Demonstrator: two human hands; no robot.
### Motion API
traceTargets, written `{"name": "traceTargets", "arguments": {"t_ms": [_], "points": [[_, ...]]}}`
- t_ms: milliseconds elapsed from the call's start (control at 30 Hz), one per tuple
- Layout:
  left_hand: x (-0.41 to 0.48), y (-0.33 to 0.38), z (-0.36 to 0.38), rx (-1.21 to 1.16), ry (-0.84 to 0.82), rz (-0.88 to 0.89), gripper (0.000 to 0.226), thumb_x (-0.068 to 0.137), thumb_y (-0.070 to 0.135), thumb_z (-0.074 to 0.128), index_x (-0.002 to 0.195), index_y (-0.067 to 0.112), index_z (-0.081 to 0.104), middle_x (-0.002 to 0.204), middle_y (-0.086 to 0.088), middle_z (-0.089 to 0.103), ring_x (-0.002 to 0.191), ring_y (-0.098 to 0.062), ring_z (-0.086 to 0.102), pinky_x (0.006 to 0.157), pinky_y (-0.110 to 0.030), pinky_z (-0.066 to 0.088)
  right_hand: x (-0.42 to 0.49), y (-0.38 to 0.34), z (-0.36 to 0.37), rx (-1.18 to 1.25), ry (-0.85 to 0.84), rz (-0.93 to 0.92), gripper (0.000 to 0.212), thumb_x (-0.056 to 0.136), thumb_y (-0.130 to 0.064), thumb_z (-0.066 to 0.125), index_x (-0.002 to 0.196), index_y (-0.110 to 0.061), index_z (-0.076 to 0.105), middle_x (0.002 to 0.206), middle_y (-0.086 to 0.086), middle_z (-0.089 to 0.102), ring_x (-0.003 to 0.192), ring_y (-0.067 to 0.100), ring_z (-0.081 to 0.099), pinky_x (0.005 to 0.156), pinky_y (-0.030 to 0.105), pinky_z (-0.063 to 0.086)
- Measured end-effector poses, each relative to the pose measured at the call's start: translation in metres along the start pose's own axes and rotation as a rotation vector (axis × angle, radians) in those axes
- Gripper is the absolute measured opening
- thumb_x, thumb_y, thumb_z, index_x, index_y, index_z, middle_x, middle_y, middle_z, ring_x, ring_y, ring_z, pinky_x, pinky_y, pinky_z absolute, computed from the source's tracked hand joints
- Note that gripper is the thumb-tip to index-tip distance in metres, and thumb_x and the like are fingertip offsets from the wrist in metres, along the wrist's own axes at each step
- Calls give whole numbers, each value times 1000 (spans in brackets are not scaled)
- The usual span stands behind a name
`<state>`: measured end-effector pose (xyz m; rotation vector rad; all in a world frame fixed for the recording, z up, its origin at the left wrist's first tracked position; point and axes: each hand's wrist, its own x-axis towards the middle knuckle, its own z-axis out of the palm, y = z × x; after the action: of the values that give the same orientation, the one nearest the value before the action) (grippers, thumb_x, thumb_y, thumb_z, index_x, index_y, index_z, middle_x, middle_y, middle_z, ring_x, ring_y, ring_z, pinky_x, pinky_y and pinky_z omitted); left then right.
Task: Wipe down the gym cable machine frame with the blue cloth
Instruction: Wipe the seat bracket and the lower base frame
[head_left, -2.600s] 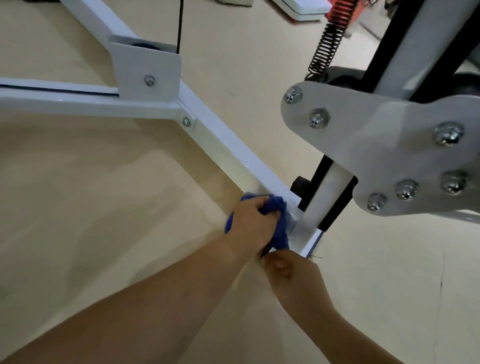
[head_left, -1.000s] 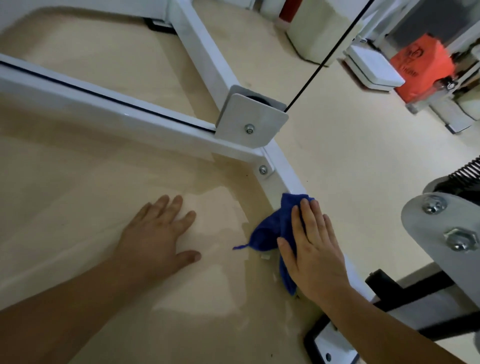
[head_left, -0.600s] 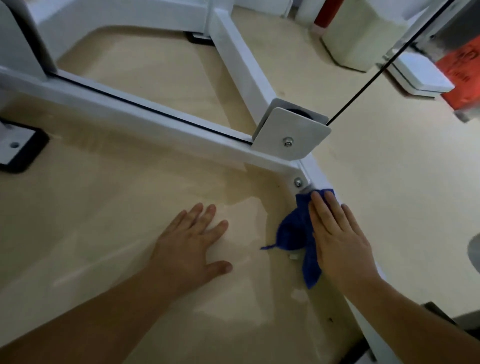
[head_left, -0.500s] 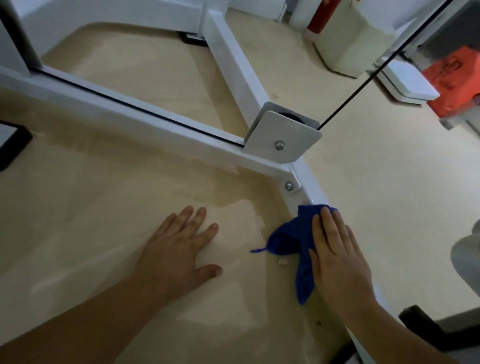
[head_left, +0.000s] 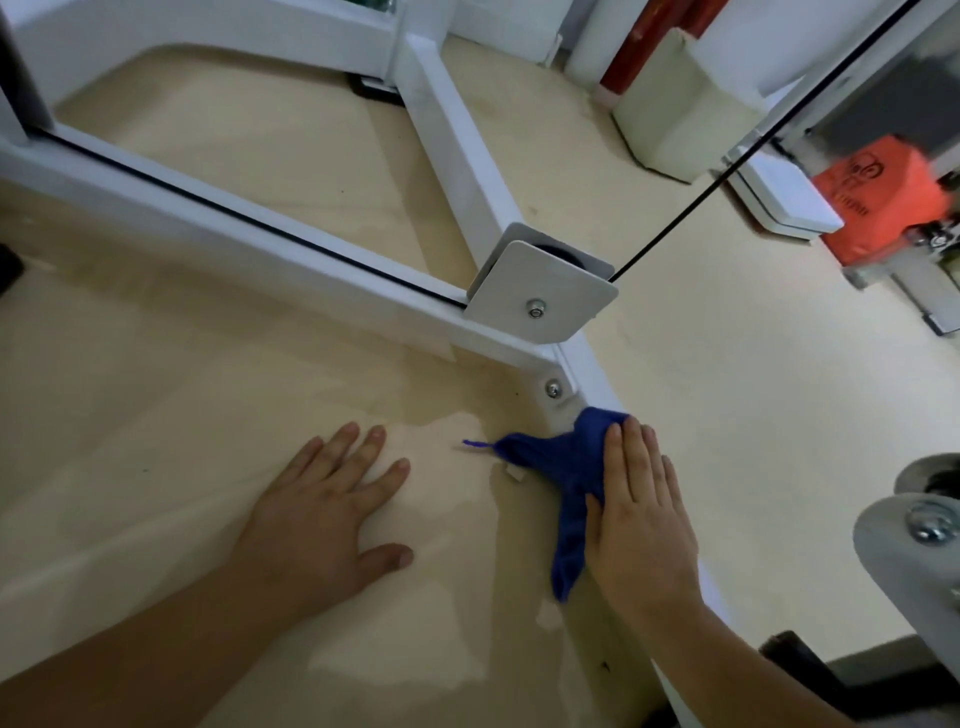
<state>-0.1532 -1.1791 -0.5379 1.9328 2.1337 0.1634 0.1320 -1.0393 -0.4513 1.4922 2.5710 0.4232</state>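
The pale beige floor (head_left: 753, 415) filled most of the head view, with a lighter patch of reflected light between the two hands. Across it lay the white base of the cable machine frame (head_left: 311, 275): one long rail ran in from the left edge and met a second rail (head_left: 457, 135) that crossed from the upper middle toward the lower right. The left hand (head_left: 332, 514) lay flat on the floor inside the angle of the rails, palm down, fingers straight and slightly spread, thumb out to the side, holding nothing. The right hand (head_left: 641, 519) lay palm down on the lower-right stretch of the second rail, its fingers straight and close together, pressing the blue cloth (head_left: 561, 457) onto the rail. The cloth lay bunched under the fingertips just below the joint of the two rails, one tail hanging down the rail's inner side along the thumb and a corner trailing left onto the floor. A grey square pulley plate (head_left: 540, 291) with one bolt in it sat above the joint, and a thin black cable (head_left: 727, 171) rose from behind it to the upper right. A small bolt head (head_left: 554, 387) showed in the joint, just above the cloth.
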Motion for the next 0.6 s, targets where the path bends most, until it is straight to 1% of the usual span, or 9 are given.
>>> {"name": "traceTargets", "arguments": {"t_ms": [100,200,233,300,333,400,467,533,600], "points": [[1,1,0,6,-7,9,86,75,88,42,139,35,60,153,-6,49,141,-29,47,111,-45,26,-1,4,-1,-47,-20,-3,64,100,-24,41,157,3,28,163,23,30,152,37,28,123,50,28],[0,1,-3,-8,-5,6,86,76,89,38,142,37,56,156,-4,45,144,-28,43,113,-44,23,41,-9,-13,-14,-85,-1,69,108,-30,39,162,-3,5,170,17,6,158,32,5,127,40,4],[-1,2,-5,-20,-2,2,87,77,90,35,146,39,51,160,-3,39,148,-26,37,115,-44,21,56,-15,-18,19,-130,29,72,109,-35,35,162,-7,-4,171,13,-5,158,28,-6,126,37,-4],[-2,2,-6,-26,-5,-3,89,78,91,27,154,45,31,167,2,16,155,-22,17,121,-42,12,76,-27,-22,63,-159,68,72,109,-37,30,162,-11,-11,171,9,-15,157,25,-15,127,36,-9],[-2,2,-5,-24,11,-5,89,78,91,26,155,46,26,168,3,11,156,-21,12,122,-42,10,78,-31,-22,92,-151,73,71,109,-36,30,162,-11,-11,171,9,-14,157,25,-16,128,36,-8],[-2,1,-3,-5,3,-3,89,78,90,31,152,42,41,165,-2,27,153,-25,25,119,-43,15,64,-32,-18,145,-144,85,70,108,-28,34,163,-9,-4,171,11,-7,158,28,-10,129,39,-2],[-1,-1,-1,17,-15,4,87,78,89,37,146,37,52,159,-5,40,147,-28,38,115,-45,21,32,-24,-13,161,-87,90,67,104,-23,39,162,-3,11,169,18,11,158,34,7,128,47,14],[-1,-2,1,19,-2,12,86,77,88,40,145,36,54,158,-6,43,145,-29,41,114,-45,23,1,-13,-10,166,-40,104,66,101,-32,36,158,1,27,164,22,28,153,38,24,123,51,28],[0,-2,4,9,16,17,86,78,87,41,145,35,54,158,-6,43,146,-29,40,115,-46,23,-9,-9,-9,155,-64,125,72,103,-46,29,157,1,29,163,20,31,152,37,27,124,49,28]]}}
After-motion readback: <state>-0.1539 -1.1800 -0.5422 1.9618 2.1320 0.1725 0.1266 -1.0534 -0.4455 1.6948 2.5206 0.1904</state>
